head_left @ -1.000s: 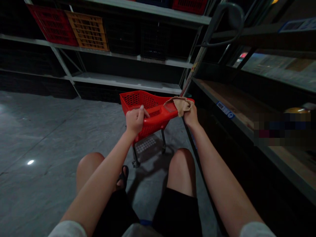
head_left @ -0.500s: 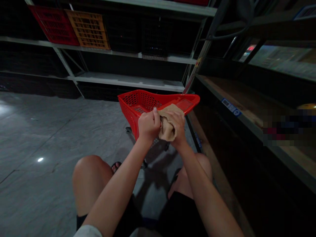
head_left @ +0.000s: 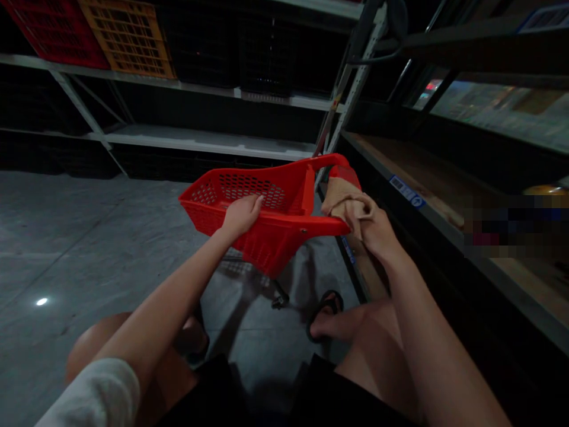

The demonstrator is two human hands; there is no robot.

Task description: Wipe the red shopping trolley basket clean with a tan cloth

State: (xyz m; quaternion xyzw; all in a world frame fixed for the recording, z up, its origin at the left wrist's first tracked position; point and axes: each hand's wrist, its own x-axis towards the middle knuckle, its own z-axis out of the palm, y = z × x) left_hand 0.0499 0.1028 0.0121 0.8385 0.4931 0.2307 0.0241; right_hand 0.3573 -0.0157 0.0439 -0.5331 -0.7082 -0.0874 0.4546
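Note:
A red plastic shopping cart [head_left: 278, 240] with perforated basket walls stands in front of my knees, its handle end pointing right. On the basket's near rim my left hand [head_left: 242, 215] is closed, the thumb lying along the top and the other fingers partly hidden. My right hand [head_left: 377, 230] grips a crumpled tan cloth [head_left: 347, 201] at the cart's handle end. The cloth lies against the red plastic there and covers part of it. One caster [head_left: 279, 301] shows beneath the basket.
A wooden shelf [head_left: 377, 157] with blue price labels runs along my right. Behind the cart is a metal rack [head_left: 208, 139] holding a red crate [head_left: 57, 32], a yellow crate [head_left: 128, 38] and dark crates. My sandalled foot [head_left: 326, 314] rests on the grey floor [head_left: 106, 249].
The cart has turned, bringing its long side across in front of me. My hands have parted: the left moved to the near rim, the right carried the cloth rightward to the handle end.

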